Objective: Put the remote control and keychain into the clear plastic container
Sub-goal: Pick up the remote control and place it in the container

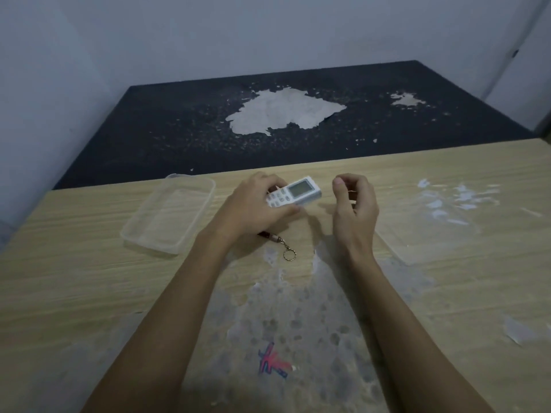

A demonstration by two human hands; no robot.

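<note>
My left hand (pixel 253 207) grips a small white remote control (pixel 298 193) with a grey screen, held just above the wooden table (pixel 89 278) near its far edge. A keychain (pixel 283 247) with a dark red body, short chain and metal ring lies on the table just under my left wrist, partly hidden by it. The clear plastic container (pixel 143 234) sits empty to the left of my left hand. To the right of the remote, my right hand (pixel 354 204) hovers with its fingers curled and holds nothing.
A clear lid or plastic sheet (pixel 423 222) lies on the table to the right of my right hand. The tabletop has worn, peeled patches and a red and blue mark (pixel 271 360) near me. Beyond the table lies a dark surface (pixel 179 129) with a pale worn patch, bounded by walls.
</note>
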